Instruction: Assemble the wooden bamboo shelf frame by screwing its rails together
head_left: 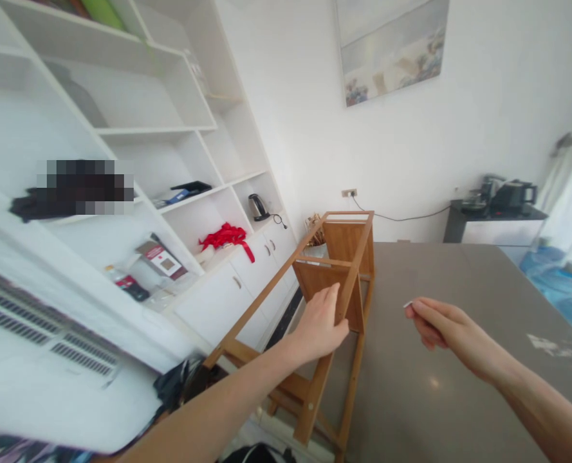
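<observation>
A brown wooden rack frame (348,257) lies on its side at the left edge of a grey table (440,386). My left hand (320,326) grips one of the frame's upper rails, fingers wrapped over the wood. My right hand (440,328) hovers over the table to the right of the frame, fingers pinched on a small white piece (408,304) that I cannot name.
White wall shelves (170,128) and low cabinets (247,276) stand to the left, holding a kettle (257,207), a red cloth (225,236) and boxes. A side table with a black kettle set (500,193) sits at the back right. Blue plastic (556,276) lies on the floor.
</observation>
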Motion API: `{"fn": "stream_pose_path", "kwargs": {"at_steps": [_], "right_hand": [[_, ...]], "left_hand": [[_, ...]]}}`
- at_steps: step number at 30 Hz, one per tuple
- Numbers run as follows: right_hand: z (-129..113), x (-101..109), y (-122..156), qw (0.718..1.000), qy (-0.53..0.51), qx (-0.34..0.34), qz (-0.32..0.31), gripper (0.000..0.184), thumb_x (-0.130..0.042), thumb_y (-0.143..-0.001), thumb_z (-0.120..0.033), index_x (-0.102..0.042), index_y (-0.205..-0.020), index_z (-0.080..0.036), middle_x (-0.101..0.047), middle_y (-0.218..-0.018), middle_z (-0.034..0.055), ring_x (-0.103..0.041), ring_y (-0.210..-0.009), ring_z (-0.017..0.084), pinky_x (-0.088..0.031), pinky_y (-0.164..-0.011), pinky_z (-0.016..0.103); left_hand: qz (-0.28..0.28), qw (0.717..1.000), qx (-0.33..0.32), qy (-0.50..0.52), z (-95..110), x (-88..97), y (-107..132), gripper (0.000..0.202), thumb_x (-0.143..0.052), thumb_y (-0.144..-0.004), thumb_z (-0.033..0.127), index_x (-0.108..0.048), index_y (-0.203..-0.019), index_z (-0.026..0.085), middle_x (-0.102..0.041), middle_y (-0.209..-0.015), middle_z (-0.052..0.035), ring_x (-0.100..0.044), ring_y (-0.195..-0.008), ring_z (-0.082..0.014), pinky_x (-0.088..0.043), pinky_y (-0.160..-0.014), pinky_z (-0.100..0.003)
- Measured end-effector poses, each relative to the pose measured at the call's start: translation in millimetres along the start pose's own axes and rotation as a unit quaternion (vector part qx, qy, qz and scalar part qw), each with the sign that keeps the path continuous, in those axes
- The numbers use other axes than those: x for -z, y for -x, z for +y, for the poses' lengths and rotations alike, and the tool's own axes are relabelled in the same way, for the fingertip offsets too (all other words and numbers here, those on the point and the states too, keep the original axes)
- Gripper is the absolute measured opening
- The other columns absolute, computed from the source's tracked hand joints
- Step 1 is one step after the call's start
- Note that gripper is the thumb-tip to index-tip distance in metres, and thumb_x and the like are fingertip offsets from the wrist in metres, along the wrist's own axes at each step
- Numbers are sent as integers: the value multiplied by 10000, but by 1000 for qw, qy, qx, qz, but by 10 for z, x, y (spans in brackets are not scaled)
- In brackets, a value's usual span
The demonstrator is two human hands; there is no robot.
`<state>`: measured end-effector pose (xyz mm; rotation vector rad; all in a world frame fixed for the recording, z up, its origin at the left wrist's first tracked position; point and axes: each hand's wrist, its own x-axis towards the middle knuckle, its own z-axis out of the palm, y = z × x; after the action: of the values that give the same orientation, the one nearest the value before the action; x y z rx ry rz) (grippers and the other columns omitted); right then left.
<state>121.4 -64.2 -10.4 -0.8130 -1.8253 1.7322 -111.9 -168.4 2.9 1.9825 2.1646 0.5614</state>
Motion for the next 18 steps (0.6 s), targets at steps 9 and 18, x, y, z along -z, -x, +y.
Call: {"fn": "stream_pose_path", "kwargs": {"at_steps": [9, 18], "right_hand": [[26, -237, -158, 998, 54, -11, 30, 474, -433, -859, -612, -597, -842, -167, -390, -538, -56, -386, -524, 99, -354, -533, 243], [100, -391, -289, 994, 99, -6, 34, 460, -454, -853, -589, -639, -843, -168, -462, -534, -35, -426, -523, 109, -345, -504, 244]], "left_hand": [[-156, 981, -51, -107, -163, 64, -30, 678, -358, -849, 243, -159, -1445, -12, -591, -1188, -181, -471, -1222, -258, -106, -1147, -490], [-13, 953, -2, -301, -296, 147, 423, 551, -426, -835, 85, -364, -1383, 92, -646, -997, -133, -577, -1022, -267, -262, -1071, -529]]}}
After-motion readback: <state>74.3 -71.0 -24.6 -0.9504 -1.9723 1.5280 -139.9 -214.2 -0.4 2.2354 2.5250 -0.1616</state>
